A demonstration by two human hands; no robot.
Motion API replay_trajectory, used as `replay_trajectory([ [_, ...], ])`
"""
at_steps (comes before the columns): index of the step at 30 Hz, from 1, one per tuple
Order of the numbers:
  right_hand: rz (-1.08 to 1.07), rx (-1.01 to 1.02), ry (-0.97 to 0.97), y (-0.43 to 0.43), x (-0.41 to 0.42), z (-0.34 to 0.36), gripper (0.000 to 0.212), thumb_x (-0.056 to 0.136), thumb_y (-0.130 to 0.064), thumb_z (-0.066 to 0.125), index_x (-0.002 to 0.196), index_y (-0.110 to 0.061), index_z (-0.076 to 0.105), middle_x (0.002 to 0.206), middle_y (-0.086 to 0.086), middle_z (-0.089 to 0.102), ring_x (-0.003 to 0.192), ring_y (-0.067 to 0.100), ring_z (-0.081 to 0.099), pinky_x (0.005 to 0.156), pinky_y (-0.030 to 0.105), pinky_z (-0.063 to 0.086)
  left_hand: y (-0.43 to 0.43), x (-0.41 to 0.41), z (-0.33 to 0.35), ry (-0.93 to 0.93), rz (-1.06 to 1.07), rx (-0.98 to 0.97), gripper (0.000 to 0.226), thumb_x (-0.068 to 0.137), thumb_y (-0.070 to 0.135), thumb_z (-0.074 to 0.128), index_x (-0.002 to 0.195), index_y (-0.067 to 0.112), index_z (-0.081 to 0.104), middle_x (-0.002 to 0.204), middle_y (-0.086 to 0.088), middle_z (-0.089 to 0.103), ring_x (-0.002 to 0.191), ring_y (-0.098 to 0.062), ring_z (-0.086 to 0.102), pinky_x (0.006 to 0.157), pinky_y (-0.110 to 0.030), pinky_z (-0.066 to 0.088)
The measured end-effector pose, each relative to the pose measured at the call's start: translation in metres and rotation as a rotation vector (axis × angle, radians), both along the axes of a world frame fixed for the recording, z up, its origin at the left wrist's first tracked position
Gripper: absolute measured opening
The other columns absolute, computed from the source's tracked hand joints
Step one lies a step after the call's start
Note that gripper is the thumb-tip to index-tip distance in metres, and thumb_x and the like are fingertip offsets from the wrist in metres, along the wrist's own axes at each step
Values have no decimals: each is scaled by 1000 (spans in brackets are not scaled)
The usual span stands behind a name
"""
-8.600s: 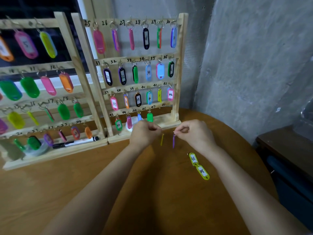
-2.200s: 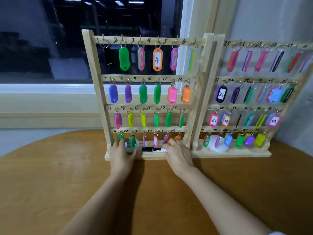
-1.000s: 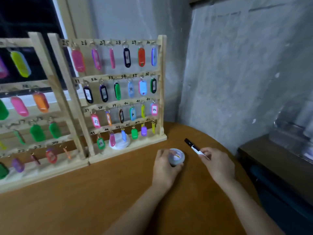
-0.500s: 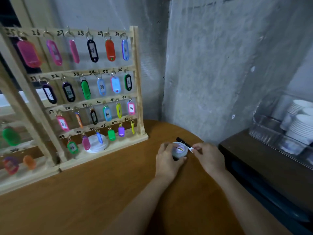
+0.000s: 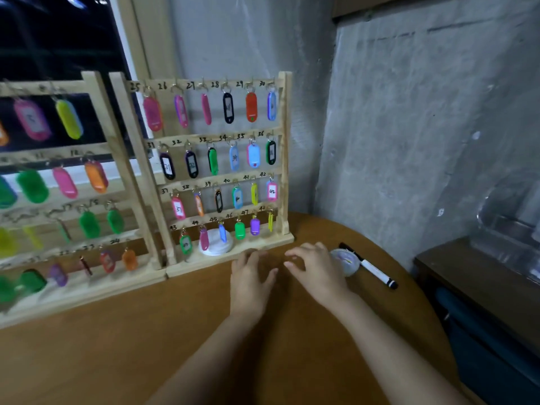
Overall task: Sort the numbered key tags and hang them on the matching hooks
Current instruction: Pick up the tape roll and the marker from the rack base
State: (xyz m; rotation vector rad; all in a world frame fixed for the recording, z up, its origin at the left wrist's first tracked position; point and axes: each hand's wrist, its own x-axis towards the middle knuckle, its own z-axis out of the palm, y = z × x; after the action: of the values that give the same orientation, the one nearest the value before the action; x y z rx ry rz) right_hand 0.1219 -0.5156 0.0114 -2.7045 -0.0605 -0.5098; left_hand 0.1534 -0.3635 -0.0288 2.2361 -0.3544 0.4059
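Note:
Two wooden racks stand at the back of the round table [image 5: 146,346]. The right rack [image 5: 285,147] has hooks numbered 25 upward, each row carrying coloured key tags, among them a pink tag marked 42 [image 5: 272,190] and a pink tag marked 37 [image 5: 178,208]. The left rack [image 5: 117,171] also carries several tags, blurred. My left hand [image 5: 251,282] and my right hand [image 5: 317,268] hover over the table in front of the right rack, fingers relaxed and holding nothing.
A roll of tape [image 5: 346,261] lies just right of my right hand, with a black-and-white marker [image 5: 371,268] beside it. A white round lid [image 5: 216,244] sits on the right rack's base. A dark cabinet [image 5: 482,287] stands to the right, concrete wall behind.
My left hand has let go of the tape roll and my right hand the marker; both lie on the table. Both hands have moved left toward the rack.

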Motion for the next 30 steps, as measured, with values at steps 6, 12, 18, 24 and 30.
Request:
replay_trajectory([
  [6,126,31,73,68,48,-17,37,91,-38,59,126,-28,58,128,-8,55,123,18,41,95,32,43,66,29,-3,4,221,2,43,81,17,75,119,7,60,125,-14,53,118,-33,48,101,-38,38],
  [12,112,-9,82,99,92,-27,52,92,-40,56,140,-25,43,140,-5,48,130,23,34,103,34,33,85,62,-3,59,257,23,53,81,22,74,126,6,52,121,-16,54,114,-33,48,95,-36,38],
  [18,75,33,112,109,108,-37,48,92,-38,55,137,-26,43,137,-3,53,131,22,33,101,35,31,87,76,-8,58,224,31,48,79,19,73,122,6,55,113,-14,63,110,-34,53,90,-39,42],
  [24,64,54,70,96,82,-36,53,90,-37,59,140,-31,42,137,-6,53,128,22,36,102,33,31,81,50,-6,-15,136,-39,48,79,13,75,122,5,57,124,-10,57,117,-28,51,99,-33,41],
  [30,14,103,60,61,22,-30,50,90,-39,60,138,-33,45,134,-11,54,126,17,38,98,34,34,59,2,1,-4,51,-54,39,83,12,70,120,10,59,118,-5,57,110,-23,53,88,-18,34],
])
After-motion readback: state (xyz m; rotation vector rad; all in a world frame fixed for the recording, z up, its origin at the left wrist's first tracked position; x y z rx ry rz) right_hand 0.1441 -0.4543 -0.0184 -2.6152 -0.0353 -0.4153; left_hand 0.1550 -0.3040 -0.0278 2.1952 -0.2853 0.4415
